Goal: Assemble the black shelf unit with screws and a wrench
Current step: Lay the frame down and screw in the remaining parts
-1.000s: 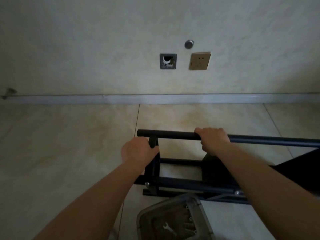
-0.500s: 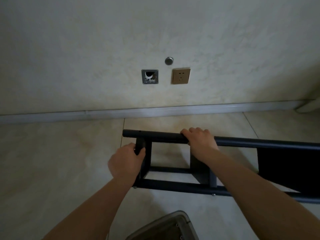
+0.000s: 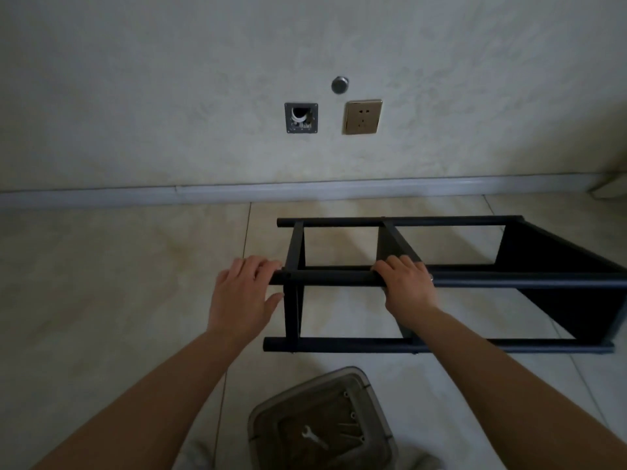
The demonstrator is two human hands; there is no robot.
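Matt black metal shelf frame (image 3: 441, 279); glossy beige floor tiles (image 3: 101, 283); translucent plastic tray (image 3: 380, 412); bright metal wrench (image 3: 314, 436); rough plaster wall (image 3: 169, 79)

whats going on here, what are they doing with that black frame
A person is putting together a black shelf unit that lies on its side on the tiled floor. The right hand grips the near upper bar; the left hand rests flat at that bar's end, fingers straight. A wrench and screws sit untouched in a clear container in front of them.

Shelf unit (image 3: 441, 279): black. Floor tiles (image 3: 118, 283): mottled beige. Socket plate (image 3: 362, 117), upper centre: gold. Wrench (image 3: 314, 435), bottom centre: silver.
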